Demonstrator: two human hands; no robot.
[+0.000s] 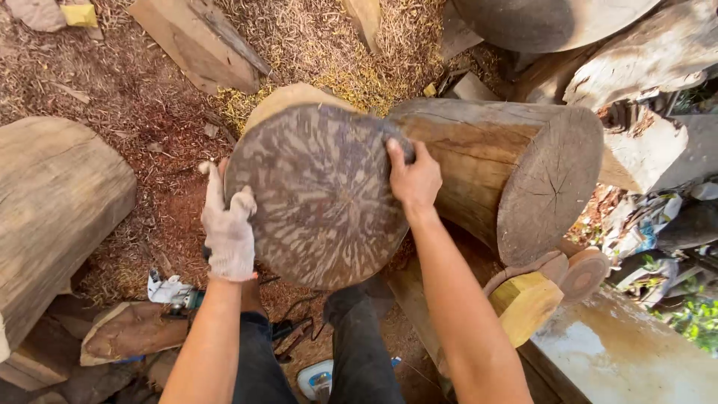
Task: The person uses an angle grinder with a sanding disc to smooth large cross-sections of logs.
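Head view, looking down: biggest of all is the log lying on its side, its cracked round end facing right. Against the log's left end I hold the disc, a round dark slab with pale streaks fanning from its middle, tilted up on edge above my knees. Another log lies well left of the disc. My right hand, bare, grips the disc's right rim, fingers hooked over the edge beside the log. My left hand, in a worn white glove, clasps the disc's left rim, thumb on the face. Below the log, to the right, sits a yellow block. Sawdust covers the ground above the disc.
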